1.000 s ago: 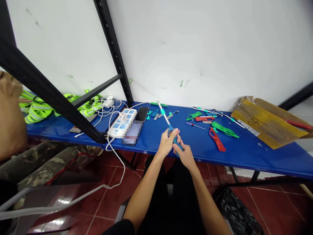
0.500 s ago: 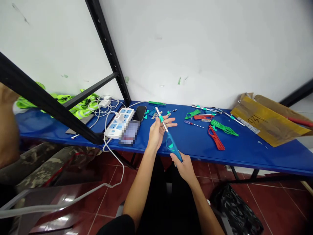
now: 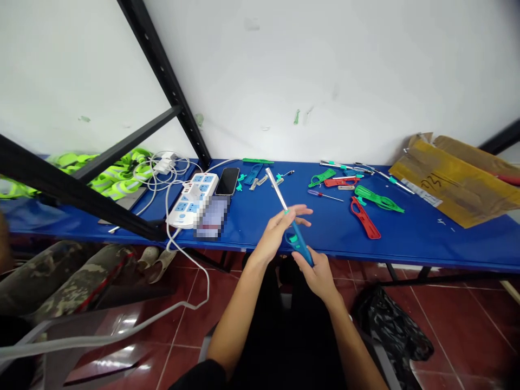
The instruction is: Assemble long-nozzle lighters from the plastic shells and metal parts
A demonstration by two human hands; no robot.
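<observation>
A long-necked gas lighter (image 3: 299, 242) with a blue handle, a green trigger and a silver tube slants up and to the left over the table's front edge. My right hand (image 3: 319, 271) is closed around the lower end of its handle. My left hand (image 3: 278, 233) pinches it between thumb and forefinger where tube and handle meet, the other fingers stretched out to the right. The fingers cover that joint. Beyond the tube's tip lie small green and clear parts (image 3: 281, 179) and a blue handle shell (image 3: 254, 173).
On the blue table (image 3: 260, 227) lie a screwdriver (image 3: 325, 195), a red shell (image 3: 364, 218), green shells (image 3: 379, 199) and metal tubes. A power strip (image 3: 193, 200) and a phone (image 3: 227, 181) are at left, a taped carton (image 3: 459, 181) at right. A black rack post (image 3: 170, 81) rises at left.
My left hand has slid down the tube to the top of the handle. The green collar that showed partway up the tube is out of sight. The lighter has shifted slightly right.
</observation>
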